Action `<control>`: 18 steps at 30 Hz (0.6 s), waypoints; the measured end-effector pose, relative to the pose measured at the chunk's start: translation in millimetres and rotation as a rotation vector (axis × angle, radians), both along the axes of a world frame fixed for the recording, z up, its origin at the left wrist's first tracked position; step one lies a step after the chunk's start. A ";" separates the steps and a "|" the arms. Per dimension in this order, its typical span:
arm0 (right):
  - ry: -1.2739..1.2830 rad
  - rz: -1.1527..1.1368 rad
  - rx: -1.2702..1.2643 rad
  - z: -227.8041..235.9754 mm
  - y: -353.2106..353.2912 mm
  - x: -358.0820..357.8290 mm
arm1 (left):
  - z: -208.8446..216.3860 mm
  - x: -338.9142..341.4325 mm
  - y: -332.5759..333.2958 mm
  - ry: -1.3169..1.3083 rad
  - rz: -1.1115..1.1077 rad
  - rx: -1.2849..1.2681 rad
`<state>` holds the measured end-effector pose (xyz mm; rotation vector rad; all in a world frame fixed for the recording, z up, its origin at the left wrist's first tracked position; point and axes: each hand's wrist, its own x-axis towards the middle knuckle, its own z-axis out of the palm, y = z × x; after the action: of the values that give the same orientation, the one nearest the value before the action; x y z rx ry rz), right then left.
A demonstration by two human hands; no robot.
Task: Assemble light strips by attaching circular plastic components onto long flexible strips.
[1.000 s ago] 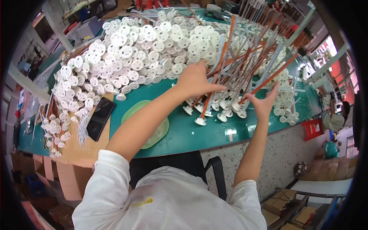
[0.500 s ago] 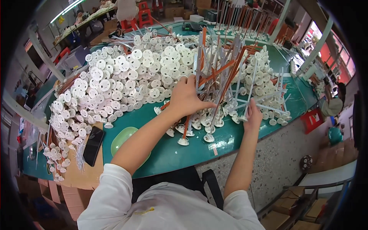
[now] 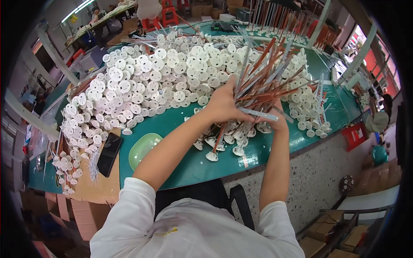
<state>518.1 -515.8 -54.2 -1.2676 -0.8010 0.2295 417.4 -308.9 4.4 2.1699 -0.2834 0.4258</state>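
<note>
Right hand point(image 3: 279, 122): closed in on strips point(image 3: 258, 93); grip unclear;
Left hand point(image 3: 223, 102): cupped, thumb spread;
Strips: leaned rightward between hands

The left forearm point(image 3: 178, 144) slants rightward across the near edge of the desk point(image 3: 191, 174), its elbow bent. The left hand point(image 3: 224, 103) is farther in from that edge, palm turned toward its partner, thumb stretched out to the right and well apart from the fingers. The right forearm point(image 3: 274, 167) reaches nearly straight forward, setting the right hand point(image 3: 279, 122) just inside the near edge, fingers forward and partly hidden. Both hands face each other, near but apart.
</note>
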 end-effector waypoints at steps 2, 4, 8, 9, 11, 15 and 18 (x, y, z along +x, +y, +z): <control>-0.046 -0.012 0.013 5.9 8.2 -1.9 | -1.7 10.8 7.3 -0.126 -0.229 0.061; 0.000 -0.041 0.006 10.8 11.1 -7.9 | -2.2 12.4 4.1 -0.066 -0.170 0.076; -0.157 -0.270 -0.132 20.6 26.8 -5.3 | 11.3 13.4 -3.2 0.104 -0.091 0.164; -0.157 -0.274 -0.123 25.2 29.3 -7.4 | 16.0 12.1 -4.5 0.150 -0.110 0.200; -0.295 -0.366 -0.032 39.1 43.9 -12.7 | 0.2 28.0 9.8 0.170 -0.078 0.256; -0.244 -0.411 -0.200 61.7 52.4 -9.8 | 8.7 39.3 16.9 -0.077 -0.164 0.031; -0.358 -0.526 -0.330 85.2 53.4 -19.5 | 28.4 30.7 19.6 0.163 -0.338 -0.304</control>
<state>498.6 -462.4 31.0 -1.8162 -0.7156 -0.3110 448.1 -289.4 32.8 1.8028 -0.4541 0.0915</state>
